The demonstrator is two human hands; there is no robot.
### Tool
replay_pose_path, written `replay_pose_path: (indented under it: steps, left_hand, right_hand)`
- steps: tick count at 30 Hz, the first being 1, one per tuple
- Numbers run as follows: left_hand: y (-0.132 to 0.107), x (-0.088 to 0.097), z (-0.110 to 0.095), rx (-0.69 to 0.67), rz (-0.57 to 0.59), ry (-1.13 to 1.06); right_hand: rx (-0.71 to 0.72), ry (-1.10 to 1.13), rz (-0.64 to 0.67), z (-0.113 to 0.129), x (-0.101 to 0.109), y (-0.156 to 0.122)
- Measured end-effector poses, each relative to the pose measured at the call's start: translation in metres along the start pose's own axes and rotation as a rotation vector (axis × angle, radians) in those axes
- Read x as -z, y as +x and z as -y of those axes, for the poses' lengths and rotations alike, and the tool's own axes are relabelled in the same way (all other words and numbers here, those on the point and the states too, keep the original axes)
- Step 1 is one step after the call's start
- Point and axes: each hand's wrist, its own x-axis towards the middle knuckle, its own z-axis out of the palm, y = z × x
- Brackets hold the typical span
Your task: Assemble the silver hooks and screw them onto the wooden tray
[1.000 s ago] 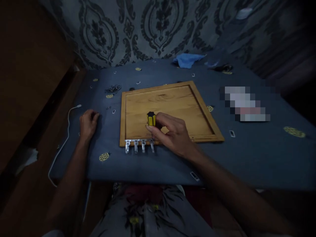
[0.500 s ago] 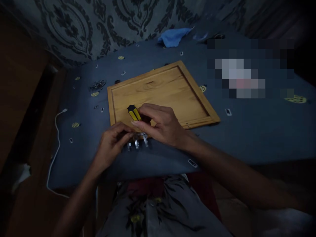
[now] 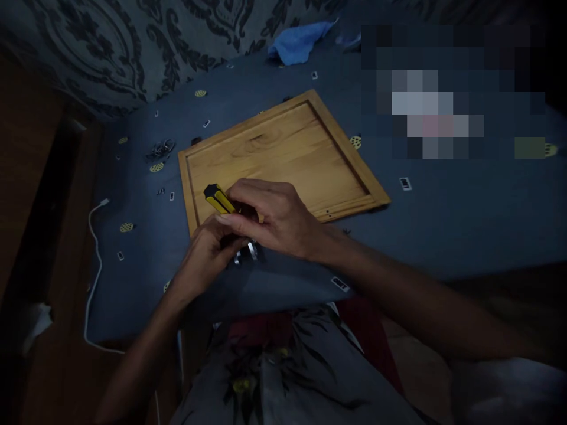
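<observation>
My right hand [image 3: 277, 221] is closed round a screwdriver with a yellow and black handle [image 3: 218, 199]. The handle leans up to the left; its lower end is hidden by my fingers. Close against it, my left hand [image 3: 212, 245] pinches a metal hook rail at the near edge of a framed wooden panel [image 3: 283, 153]. Shiny hooks [image 3: 252, 251] stick out below my fingers, and the rest of the rail is covered. The panel lies flat, with small dark holes [image 3: 328, 212] in its near frame strip.
A dark blue patterned cloth [image 3: 420, 236] covers the table. Left of the panel lies a small pile of dark metal bits [image 3: 162, 149], with a white cable [image 3: 95, 242] along the left edge. A blue cloth [image 3: 301, 42] rests at the back. One patch at right is blurred out.
The screwdriver handle now tilts further left, and my hands have come together, hiding more of the hooks. The whole view has shifted slightly.
</observation>
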Motion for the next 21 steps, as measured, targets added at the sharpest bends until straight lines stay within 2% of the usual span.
replay_pose_path:
  steps: [9, 21]
  left_hand:
    - [0.005, 0.001, -0.002, -0.046, 0.020, 0.035]
    - [0.013, 0.006, 0.001, 0.026, 0.078, 0.009]
  right_hand:
    - [0.004, -0.008, 0.000, 0.000, 0.000, 0.000]
    - [0.016, 0.019, 0.001, 0.001, 0.001, 0.002]
